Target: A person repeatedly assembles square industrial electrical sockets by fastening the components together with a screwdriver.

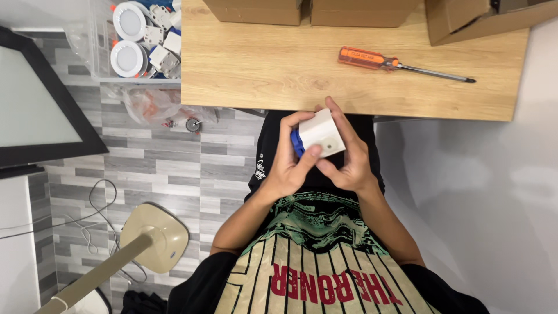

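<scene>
We hold a small white box (323, 131) with a blue part between left hand (289, 167) and right hand (349, 156), below the wooden table (279, 70) bearing an orange-handled screwdriver (401, 64)

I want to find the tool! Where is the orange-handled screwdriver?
In the head view, the orange-handled screwdriver lies on the wooden table, upper right, beyond both hands and near the cardboard box.

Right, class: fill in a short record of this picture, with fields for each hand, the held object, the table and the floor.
left hand: grips the box's blue side, thumb on its face
right hand: cups the box from the other side
held object: small white box with blue part
table: orange-handled screwdriver, cardboard boxes
floor: beige lamp base, clear bin of white fittings
</scene>
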